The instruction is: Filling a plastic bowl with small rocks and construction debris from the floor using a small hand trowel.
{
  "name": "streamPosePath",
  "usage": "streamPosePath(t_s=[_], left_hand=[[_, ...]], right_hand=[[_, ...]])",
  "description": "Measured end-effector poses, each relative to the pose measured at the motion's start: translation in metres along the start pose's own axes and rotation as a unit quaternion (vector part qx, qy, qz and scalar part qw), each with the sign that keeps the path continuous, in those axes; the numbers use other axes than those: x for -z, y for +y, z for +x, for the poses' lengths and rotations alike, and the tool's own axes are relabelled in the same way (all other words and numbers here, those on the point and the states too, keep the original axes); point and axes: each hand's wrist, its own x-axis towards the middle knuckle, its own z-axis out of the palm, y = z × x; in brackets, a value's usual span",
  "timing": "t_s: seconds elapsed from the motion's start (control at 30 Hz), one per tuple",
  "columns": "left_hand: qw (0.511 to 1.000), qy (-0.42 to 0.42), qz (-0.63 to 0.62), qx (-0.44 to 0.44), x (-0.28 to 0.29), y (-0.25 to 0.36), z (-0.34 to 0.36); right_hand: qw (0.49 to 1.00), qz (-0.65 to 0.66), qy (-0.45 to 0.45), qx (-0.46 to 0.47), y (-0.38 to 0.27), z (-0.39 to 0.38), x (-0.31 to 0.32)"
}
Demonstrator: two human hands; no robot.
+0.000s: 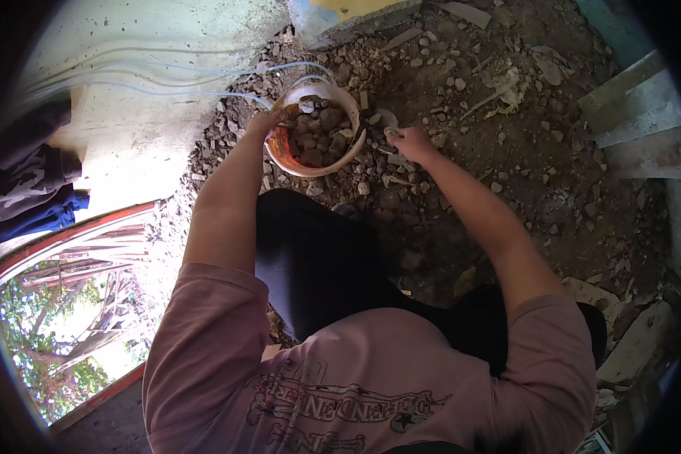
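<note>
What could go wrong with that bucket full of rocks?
The bucket sits on loose, bumpy rubble, so it might tip and spill its stones, even with the left hand at its rim. The pale cords run right up near the bucket, so they could get snagged if it is moved. And the right hand is bare beside rough chunks, so its fingers might get scraped or pinched.

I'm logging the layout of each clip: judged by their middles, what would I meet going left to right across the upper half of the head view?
Dark clothes → left hand, at the bucket's left rim → whitish bucket → right hand → grey boards.
</note>
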Motion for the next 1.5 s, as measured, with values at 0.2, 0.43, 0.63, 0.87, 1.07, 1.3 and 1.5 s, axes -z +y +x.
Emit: streamPosePath(t_s=[0.2, 0.43, 0.63, 0.87, 1.07, 1.3, 1.5], left_hand=[[0.999, -0.013, 0.038, 0.005, 0.006, -0.027, -0.006], [1.0, -0.004, 0.008, 0.029, -0.008, -0.025, 0.006], [1.0, 0.001, -0.005, 0.02, -0.007, -0.031, 0.012], [0.999, 0.003, 0.033, -0.008, 0.0, -0.02, 0.015], [0.998, 0.001, 0.063, -0.025, -0.006, -0.017, 0.022], [1.0, 0.007, 0.021, -0.01, 0.001, -0.049, 0.029], [0.999, 0.017, -0.049, -0.011, -0.009, -0.024, 0.009]], right_hand=[[0.912, 0.368, -0.12, -0.139, -0.019, -0.021, -0.012], [0.946, 0.31, -0.05, -0.081, -0.002, -0.013, 0.051], [0.971, 0.228, 0.059, -0.032, -0.029, 0.001, 0.099], [0.976, 0.042, 0.166, 0.133, -0.072, -0.001, 0.075], [0.954, -0.037, 0.116, 0.272, -0.081, -0.019, 0.046], [0.984, 0.162, 0.077, -0.008, -0.068, 0.016, 0.091], [0.935, 0.188, 0.28, -0.107, 0.001, 0.03, 0.154]])
